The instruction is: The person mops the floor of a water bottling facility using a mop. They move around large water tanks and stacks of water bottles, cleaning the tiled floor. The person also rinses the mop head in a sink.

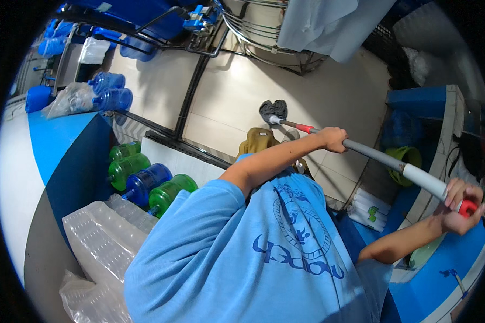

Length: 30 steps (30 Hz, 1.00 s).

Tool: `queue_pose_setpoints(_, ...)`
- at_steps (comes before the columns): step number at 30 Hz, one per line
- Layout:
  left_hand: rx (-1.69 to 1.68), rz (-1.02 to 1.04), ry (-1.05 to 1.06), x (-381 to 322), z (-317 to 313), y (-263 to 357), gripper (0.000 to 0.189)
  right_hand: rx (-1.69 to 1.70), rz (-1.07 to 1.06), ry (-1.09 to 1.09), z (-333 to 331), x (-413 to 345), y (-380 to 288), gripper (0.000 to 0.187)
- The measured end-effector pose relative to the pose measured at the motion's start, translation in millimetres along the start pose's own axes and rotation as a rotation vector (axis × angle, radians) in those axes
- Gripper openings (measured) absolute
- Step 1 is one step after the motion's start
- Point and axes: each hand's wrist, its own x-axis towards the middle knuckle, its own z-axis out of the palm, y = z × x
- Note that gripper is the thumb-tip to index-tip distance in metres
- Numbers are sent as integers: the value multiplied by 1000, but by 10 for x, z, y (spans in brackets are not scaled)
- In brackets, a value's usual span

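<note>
A mop slants across the view, its dark grey mop head [273, 111] resting on the pale tiled floor. From a white socket, the mop pole [374, 154] rises to the right, with a red collar, a grey middle and a thick white upper sleeve. My left hand [334, 139] is wrapped around the grey part of the pole. Higher up, my right hand [464, 204] grips the white sleeve near its red end cap [467, 208]. The mop head lies just beyond my olive-brown legwear [256, 141]; my feet are mostly hidden.
At left lie green water jugs [130, 166], a dark blue jug [151, 177] and bagged clear bottles [101, 230]. A dark metal floor rail [192, 95] crosses the tiles. Ahead stands a chrome rack [262, 42]. White rolls [370, 210] and a yellow-green basket [404, 165] sit at right.
</note>
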Motion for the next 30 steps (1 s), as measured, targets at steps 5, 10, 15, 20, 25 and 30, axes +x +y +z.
queue_pose_setpoints(5, -37, -32, -19, -35, -68, -139, 33, -18, 138, 58, -68, 170, 251, 49)
queue_pose_setpoints(10, -31, -110, -67, -226, -87, -432, 30, 56, 220, 212, 367, 243, 660, 45)
queue_pose_setpoints(15, 111, -146, -39, -663, -63, -697, 28, 137, 239, 314, 818, -214, 628, 45)
queue_pose_setpoints(20, 236, -72, 24, -839, -201, -816, 26, 130, 105, 217, 1097, -661, 367, 43)
queue_pose_setpoints(25, 257, 41, 155, -519, -321, -516, 30, 77, 1, 413, 870, -826, -41, 40)
queue_pose_setpoints(30, 208, 225, 18, -64, -286, -45, 28, -11, -82, 581, 452, -1015, -605, 39)
